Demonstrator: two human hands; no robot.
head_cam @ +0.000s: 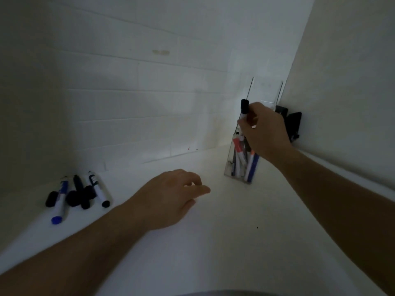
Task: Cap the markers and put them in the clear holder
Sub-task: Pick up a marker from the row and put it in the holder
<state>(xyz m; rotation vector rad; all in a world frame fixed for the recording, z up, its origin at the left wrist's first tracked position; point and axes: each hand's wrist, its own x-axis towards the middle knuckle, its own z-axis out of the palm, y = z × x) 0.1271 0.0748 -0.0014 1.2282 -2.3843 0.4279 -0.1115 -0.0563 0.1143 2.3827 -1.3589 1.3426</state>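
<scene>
My right hand [266, 133] grips a black-capped marker [244, 106] upright, its lower end inside the top of the clear holder [229, 169]. The holder stands at the back right of the white counter and holds several markers, red, orange and blue among them. My left hand [171, 195] hovers over the middle of the counter with loosely curled fingers and holds nothing. At the left lie a blue marker [59, 201], a black marker [79, 186] and a white marker with a black end [99, 192], with loose black caps [52, 199] among them.
The white counter [213, 242] meets a white tiled wall at the back and a plain wall at the right. A black object [294, 124] sits in the corner behind the holder.
</scene>
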